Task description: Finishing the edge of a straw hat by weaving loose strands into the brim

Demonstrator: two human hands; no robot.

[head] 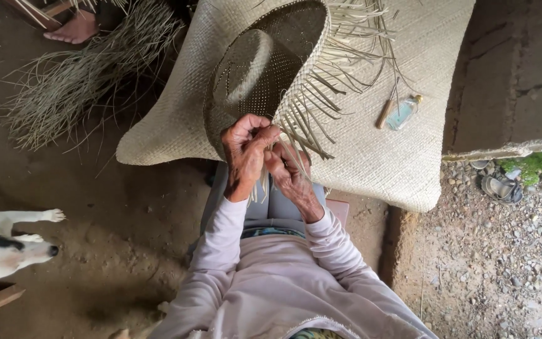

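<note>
We see few packaged things: a small clear glass bottle (403, 112) with a pale cap lies on its side right of centre in the upper frame, on the woven mat (403, 160), just beside a short brown stick (384, 113). No label on it can be made out.

At centre frame we find both hands close together at the near rim of an unfinished straw hat (265, 69), whose hollow crown faces the camera at upper centre. Loose straw strips (321, 107) fan from its rim toward the right. The left hand (244, 154) is curled, fingers pressed together and pinching strips at the rim. The right hand (288, 172), touching it, is bent at the knuckles and also grips strips; which ones, we cannot tell. Both forearms, in pale sleeves, rise from the lower centre.

At upper left lies a bundle of dry straw (76, 75) beside a bare foot (73, 28). A white and black dog (7, 245) stands at the left edge. A sandal (500, 187) rests on gravel at right.
</note>
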